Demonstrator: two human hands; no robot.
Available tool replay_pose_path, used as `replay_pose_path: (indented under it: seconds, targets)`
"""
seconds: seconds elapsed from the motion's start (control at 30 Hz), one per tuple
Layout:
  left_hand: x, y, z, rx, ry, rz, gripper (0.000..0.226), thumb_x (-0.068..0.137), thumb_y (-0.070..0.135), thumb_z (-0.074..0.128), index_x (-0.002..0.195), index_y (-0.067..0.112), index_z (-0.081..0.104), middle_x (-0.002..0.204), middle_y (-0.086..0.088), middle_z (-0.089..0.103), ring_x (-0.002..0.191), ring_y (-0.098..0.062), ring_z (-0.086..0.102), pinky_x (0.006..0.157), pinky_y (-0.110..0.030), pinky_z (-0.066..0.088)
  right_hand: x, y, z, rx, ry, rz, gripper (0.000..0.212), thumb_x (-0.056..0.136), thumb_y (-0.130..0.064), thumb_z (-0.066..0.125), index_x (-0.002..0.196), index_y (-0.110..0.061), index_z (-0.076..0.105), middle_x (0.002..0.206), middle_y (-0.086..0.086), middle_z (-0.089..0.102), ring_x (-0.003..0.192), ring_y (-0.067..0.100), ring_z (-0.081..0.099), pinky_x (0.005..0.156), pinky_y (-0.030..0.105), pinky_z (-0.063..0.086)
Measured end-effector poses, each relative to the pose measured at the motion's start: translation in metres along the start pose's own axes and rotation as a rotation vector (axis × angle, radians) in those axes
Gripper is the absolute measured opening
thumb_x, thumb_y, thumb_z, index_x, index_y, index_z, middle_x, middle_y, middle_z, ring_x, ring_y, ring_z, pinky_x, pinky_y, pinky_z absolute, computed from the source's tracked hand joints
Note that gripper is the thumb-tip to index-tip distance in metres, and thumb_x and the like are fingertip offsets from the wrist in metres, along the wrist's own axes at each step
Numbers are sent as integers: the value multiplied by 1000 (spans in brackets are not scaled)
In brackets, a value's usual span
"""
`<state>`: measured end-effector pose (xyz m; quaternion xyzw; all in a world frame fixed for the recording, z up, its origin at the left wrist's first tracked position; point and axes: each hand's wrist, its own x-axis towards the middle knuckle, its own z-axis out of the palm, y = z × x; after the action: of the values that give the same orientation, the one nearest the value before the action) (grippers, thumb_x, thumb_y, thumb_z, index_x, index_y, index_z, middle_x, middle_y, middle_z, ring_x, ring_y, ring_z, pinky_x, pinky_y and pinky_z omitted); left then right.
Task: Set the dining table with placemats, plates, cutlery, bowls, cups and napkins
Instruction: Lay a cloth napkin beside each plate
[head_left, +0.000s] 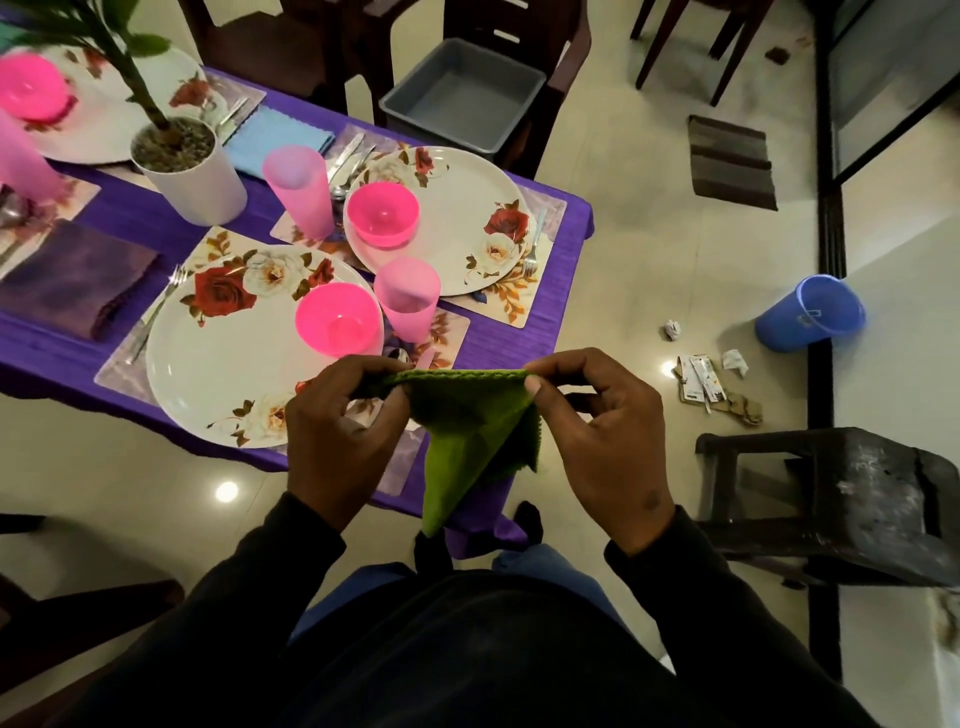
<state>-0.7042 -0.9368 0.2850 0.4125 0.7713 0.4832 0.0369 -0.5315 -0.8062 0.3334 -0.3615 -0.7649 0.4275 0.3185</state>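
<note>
Basically, bench is sitting nearly set, near plate carrying a pink bowl. Green napkin is hanging in the air over the bench corner. Left hand and right hand are each pinching a top corner. Likely light, limp, non-slippery; gripping corners is keeping the fold straight.

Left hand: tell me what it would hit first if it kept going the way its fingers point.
The left hand, pinching the green napkin, points up-frame toward the table. Likely first is the pink bowl on the near plate, though depth is unclear and it may pass above.
</note>
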Motion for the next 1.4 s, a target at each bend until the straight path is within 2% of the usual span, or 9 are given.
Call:
replay_pose_path:
  seconds: [0.1,0.37,0.6,0.7,0.83,0.9,1.07,1.23,1.4]
  targets:
    - [6,9,-9,-64,29,16,18,87,11,77,104,7,71,95,4,70,87,6,64,80,-10,51,5,-5,-3,-5,30,-39,15,92,-8,68,96,-23,66,90,-20,66,89,1,65,73,10,51]
    - [42,46,-25,-267,26,24,15,86,23,74,99,29,69,86,37,68,83,3,69,75,-10,52,25,-12,-25,-61,118,-143,19,92,-10,69,103,-25,69,96,-22,67,88,-1,66,76,12,53]
    - [68,46,-22,-339,-106,15,13,90,18,73,102,13,76,91,-2,75,82,-13,69,68,-28,57,34,-10,-39,-113,149,-199,28,91,-9,70,115,-24,66,99,-19,66,89,-5,64,74,11,52]
    - [76,42,-19,-294,-113,62,14,90,20,75,101,14,77,93,-2,75,84,-20,68,70,-36,55,37,-10,-43,-133,158,-206,26,92,-10,70,112,-26,67,97,-21,65,86,-3,64,71,12,52]
    - [87,45,-9,-347,-123,-13,10,88,18,77,98,19,76,74,13,72,55,-9,62,50,-23,48,45,-5,-45,-125,191,-169,16,93,-14,68,107,-22,72,94,-6,70,82,6,66,67,23,57]
    - [94,45,-1,-401,-148,-101,11,86,16,78,97,14,76,72,5,73,51,-16,64,44,-27,50,50,-1,-43,-127,218,-145,14,93,-15,68,105,-20,73,94,-3,71,82,9,66,66,29,59]
    - [113,47,18,-466,-207,-145,18,86,11,78,98,-2,73,77,-8,73,65,-23,74,58,-30,60,63,5,-42,-149,301,-115,11,93,-15,66,101,-20,72,93,-3,71,80,7,66,67,33,59]
    - [117,58,16,-531,-212,-60,18,89,7,74,105,1,71,93,-14,74,85,-26,75,76,-35,63,60,-5,-48,-138,378,-155,10,95,-16,65,102,-13,71,96,-4,70,86,-1,64,71,17,53]
    - [95,51,-10,-472,-315,-51,19,86,13,76,103,5,74,92,-14,76,84,-29,75,75,-40,63,27,-9,-48,-29,251,-198,15,92,0,63,99,-13,64,94,-5,69,89,8,67,80,22,53]
